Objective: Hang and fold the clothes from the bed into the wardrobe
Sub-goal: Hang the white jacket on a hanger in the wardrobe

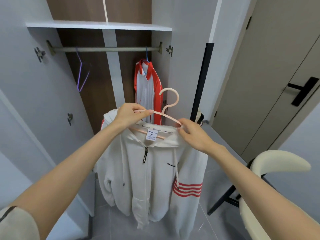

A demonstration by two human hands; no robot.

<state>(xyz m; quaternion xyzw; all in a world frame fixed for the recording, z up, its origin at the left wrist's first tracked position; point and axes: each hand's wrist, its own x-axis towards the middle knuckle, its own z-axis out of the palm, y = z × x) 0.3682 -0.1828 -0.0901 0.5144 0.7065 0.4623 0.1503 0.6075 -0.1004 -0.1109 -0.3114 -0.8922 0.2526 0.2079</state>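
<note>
A white zip hoodie (155, 179) with red sleeve stripes hangs zipped, front toward the camera, on a pink hanger (168, 89) held up before the open wardrobe (98, 25). Inside, a red-and-white jacket (147, 87) hangs at the right end of the rail (107, 49).

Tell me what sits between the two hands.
In the head view, the pink hanger spans the gap between the left hand and the right hand, its hook rising above the white hoodie.
</note>
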